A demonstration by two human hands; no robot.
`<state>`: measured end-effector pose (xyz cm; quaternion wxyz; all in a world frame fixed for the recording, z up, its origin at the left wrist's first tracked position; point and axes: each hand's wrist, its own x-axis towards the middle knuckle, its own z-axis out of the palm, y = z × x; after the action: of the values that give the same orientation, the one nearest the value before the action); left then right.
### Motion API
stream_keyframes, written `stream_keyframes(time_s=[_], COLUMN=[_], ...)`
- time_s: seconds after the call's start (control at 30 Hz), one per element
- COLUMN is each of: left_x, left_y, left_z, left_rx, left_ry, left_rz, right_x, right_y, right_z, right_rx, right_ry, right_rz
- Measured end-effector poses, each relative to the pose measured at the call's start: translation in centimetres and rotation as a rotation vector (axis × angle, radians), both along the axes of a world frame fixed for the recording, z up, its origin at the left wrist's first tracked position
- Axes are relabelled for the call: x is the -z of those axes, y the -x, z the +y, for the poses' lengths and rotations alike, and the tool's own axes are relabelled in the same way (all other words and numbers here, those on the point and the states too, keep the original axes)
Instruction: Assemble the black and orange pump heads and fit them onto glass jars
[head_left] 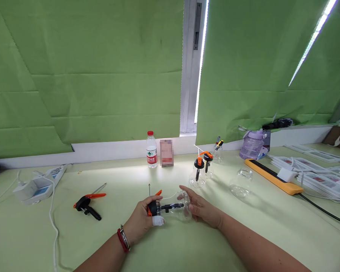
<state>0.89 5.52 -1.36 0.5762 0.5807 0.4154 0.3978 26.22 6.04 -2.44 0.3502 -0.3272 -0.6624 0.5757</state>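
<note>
My left hand [143,216] is closed around the black-and-orange cap [152,208] of a clear glass bottle [174,206]. The bottle lies on its side just above the table, base to the right, with a black tube part inside it. White wrapping covers one digit of that hand. At the other end, my right hand [200,207] holds the bottle's rounded base, fingers curled behind it. A similar black-and-orange cap [87,203] with a thin metal spout lies loose to the left. Two capped glass bottles [197,182] stand beyond my right hand.
An uncapped glass bottle [240,185] lies at right, near an orange-and-black power strip [273,176]. Screwdrivers [218,143] stand in a glass behind. Toward the back are a water bottle [152,151], a box [166,153] and a purple jug [252,144]. A white cable [54,223] crosses the left side.
</note>
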Motion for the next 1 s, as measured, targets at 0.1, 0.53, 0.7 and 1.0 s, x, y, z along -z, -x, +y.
stream_keyframes(time_s=[0.1,0.53,0.7,1.0], left_x=[0.06,-0.59,-0.53,0.18], left_y=[0.05,-0.25,-0.11,0.09], left_z=[0.09,-0.32,-0.27,0.27], left_rx=[-0.001,0.045,0.033,0.007], left_ry=[-0.002,0.025,0.014,0.017], left_rz=[0.000,0.004,0.011,-0.021], right_x=[-0.08,0.35,0.32,0.13], right_y=[-0.12,0.05,-0.07,0.04], right_z=[-0.12,0.31,0.34,-0.34], right_rx=[-0.008,-0.012,0.019,-0.016], right_ry=[-0.037,0.037,0.002,-0.061], right_rz=[0.000,-0.041,-0.112,0.001])
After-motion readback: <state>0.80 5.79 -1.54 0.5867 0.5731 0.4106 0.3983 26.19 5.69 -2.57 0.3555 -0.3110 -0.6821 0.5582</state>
